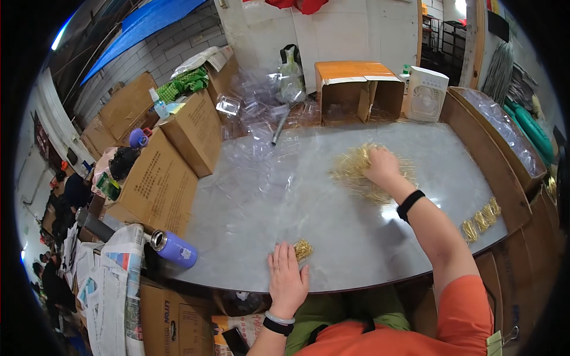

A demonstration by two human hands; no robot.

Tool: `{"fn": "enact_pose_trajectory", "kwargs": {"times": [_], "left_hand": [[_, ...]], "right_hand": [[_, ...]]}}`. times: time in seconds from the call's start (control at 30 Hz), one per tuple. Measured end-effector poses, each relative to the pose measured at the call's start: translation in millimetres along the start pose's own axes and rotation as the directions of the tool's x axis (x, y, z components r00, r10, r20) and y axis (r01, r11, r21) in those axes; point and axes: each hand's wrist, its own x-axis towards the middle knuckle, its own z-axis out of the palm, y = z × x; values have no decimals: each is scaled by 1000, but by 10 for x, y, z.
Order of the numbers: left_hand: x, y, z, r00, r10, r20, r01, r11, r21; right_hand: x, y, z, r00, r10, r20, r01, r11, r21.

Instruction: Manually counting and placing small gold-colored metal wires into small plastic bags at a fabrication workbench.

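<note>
Right hand (383, 166) is in the loose gold-strand pile (350, 167), can't tell if pinching; left hand (287, 280) lies flat on desk (356, 237), nearer small gold bundle (303, 250), just right of its fingertips (291, 247).

- The left hand (288, 279) lies at the front edge of the table (237, 213), a small bundle (303, 250) just right of its fingers.
- Farther back and right, the right hand (382, 166) is at a pile of strands (350, 166).
- More bundles (482, 219) lie at the right front.
- A bottle (178, 249) is at the left front, before a carton (157, 184).
- Behind, left to right: plastic packs (255, 107), an open box (359, 71), a fan (426, 94).
- A long box (504, 130) runs along the right side.
</note>
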Motion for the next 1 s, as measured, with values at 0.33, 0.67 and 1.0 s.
{"fn": "enact_pose_trajectory", "kwargs": {"times": [0.33,0.67,1.0], "left_hand": [[9,19,-14,1000,-20,4,20,1000,-16],[30,41,-62,999,-37,29,38,999,-18],[45,60,-97,997,-62,53,64,997,-47]], "right_hand": [[370,-733,-686,989,-33,-144,95,889,447],[566,-722,-560,999,-31,27,20,941,337],[961,-265,-619,941,-40,-335,215,836,504]]}}
